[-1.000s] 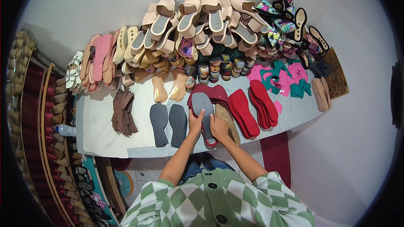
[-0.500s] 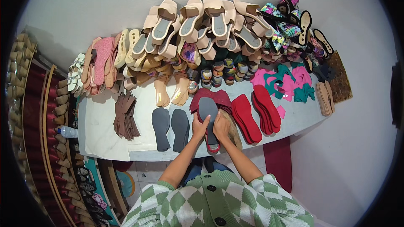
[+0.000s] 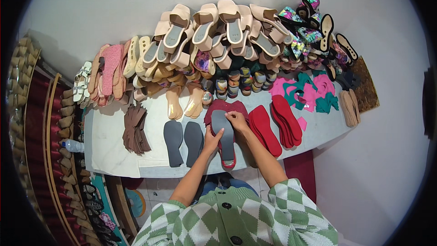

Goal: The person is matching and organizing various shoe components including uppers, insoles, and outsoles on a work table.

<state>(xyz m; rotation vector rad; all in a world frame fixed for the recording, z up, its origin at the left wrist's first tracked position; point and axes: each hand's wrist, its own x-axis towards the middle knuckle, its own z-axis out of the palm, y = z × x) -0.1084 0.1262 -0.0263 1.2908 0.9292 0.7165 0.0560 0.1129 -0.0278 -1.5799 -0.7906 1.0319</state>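
A grey shoe sole [image 3: 221, 130] lies lengthwise over a red shoe [image 3: 228, 163], whose heel end shows below it. Around its left side my left hand [image 3: 212, 139] is closed, thumb on top. At the upper right edge of the sole, my right hand [image 3: 237, 122] has its fingers bent and pinched on the rim. Dark red fabric-like pieces [image 3: 239, 106] show behind it. Two more grey soles [image 3: 173, 142] rest to the left of my left hand. Stacked red soles [image 3: 265, 132] lie to the right of my right hand.
Beige heeled sandals [image 3: 205, 23] are piled along the wall, with patterned ones [image 3: 300, 36] at the right. Brown strips [image 3: 135, 130], tan insoles [image 3: 174, 102] and pink and green scraps [image 3: 314, 92] lie on the table [image 3: 114, 164]. Shoe racks [image 3: 66, 123] stand at the left.
My right hand has moved up along the grey sole, from its side to near its wide end. My left hand stays on the sole's left side.
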